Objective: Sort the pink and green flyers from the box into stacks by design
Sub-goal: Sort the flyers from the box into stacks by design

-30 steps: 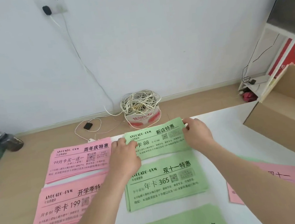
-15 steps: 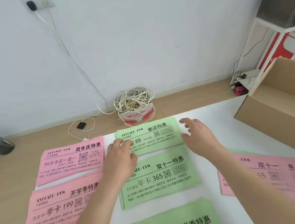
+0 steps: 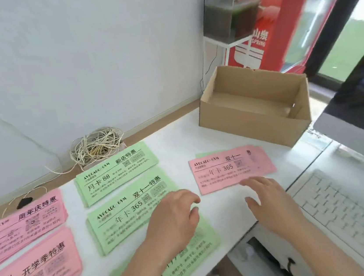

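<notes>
Next-flyer pickup: your left hand [image 3: 174, 216] and right hand [image 3: 269, 202] are spread and empty; the pink flyer [image 3: 230, 168] lies just beyond your right hand, and lifting it likely calls for pinching its near edge.

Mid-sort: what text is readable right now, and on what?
"AVOCADO·GYM 新店特惠 月卡 88": far green stack
"AVOCADO·GYM 双十一特惠 年卡 365": middle green stack
"AVOCADO·GYM 双十一 年卡 365": right pink flyer
"周年庆特惠": far pink stack
"开学季特惠", "199": near pink stack
"山泉 SPRING": red banner
Fine print everywhere: too blurred.
Nearest green flyer: mostly covered, unreadable.
</notes>
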The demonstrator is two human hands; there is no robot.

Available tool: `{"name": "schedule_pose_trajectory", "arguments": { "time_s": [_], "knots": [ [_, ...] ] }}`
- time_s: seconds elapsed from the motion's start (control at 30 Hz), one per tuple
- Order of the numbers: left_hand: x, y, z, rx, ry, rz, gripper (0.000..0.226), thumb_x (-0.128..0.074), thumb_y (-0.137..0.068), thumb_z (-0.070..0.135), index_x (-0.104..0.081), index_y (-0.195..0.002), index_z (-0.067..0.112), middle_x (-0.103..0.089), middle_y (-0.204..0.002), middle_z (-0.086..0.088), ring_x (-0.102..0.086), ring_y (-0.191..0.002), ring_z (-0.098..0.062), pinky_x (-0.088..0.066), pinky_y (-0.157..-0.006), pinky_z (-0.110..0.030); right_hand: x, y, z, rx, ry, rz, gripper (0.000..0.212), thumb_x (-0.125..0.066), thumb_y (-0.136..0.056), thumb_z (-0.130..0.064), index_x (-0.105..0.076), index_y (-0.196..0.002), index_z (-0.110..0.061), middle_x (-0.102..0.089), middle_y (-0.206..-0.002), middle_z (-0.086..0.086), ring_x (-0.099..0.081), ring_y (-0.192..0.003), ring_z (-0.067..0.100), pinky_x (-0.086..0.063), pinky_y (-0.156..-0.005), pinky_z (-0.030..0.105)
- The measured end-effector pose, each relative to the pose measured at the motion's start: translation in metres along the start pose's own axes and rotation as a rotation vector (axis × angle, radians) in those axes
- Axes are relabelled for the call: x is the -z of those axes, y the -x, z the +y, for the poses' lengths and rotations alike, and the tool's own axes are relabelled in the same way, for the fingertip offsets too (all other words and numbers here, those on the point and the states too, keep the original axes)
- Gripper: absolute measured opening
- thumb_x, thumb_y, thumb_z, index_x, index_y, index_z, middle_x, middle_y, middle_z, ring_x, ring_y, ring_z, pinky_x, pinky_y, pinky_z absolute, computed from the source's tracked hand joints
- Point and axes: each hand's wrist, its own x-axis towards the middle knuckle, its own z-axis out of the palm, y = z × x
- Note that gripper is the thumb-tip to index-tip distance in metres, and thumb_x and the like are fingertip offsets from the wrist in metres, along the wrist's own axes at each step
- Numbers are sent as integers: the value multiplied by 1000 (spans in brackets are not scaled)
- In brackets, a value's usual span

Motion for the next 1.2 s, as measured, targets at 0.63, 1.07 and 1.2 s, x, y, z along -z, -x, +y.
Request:
{"name": "schedule_pose_trajectory", "arguments": {
  "time_s": [0.63,1.07,1.2],
  "knots": [
    [-72,-87,12,-107,-342,-21,25,-72,-73,17,-48,-78,21,-50,-63,6,-47,-47,-16,-31,-38,-26,11,-84,100,-307,-302,53,45,-47,-95,-23,-42,-140,-18,-53,-135,4,-51,-115,27,-42,-98,40],
    [-69,-86,0,-2,5,137,61,-50,-95,13,-23,-137,49,-58,-124,12,-61,-73,-25,-46,-59,-32,-2,-81,85,-114,110,83,27,-52,-93,-38,-62,-109,-20,-51,-117,-1,-43,-108,22,-47,-69,33],
    [-66,-91,-1,-245,-325,37,43,-52,-87,29,-44,-127,44,-59,-130,0,-64,-55,-25,-53,-45,-31,-6,-76,89,4,131,110,33,-54,-89,-44,-65,-104,-16,-55,-116,0,-47,-109,27,-51,-71,38]
  ]
}}
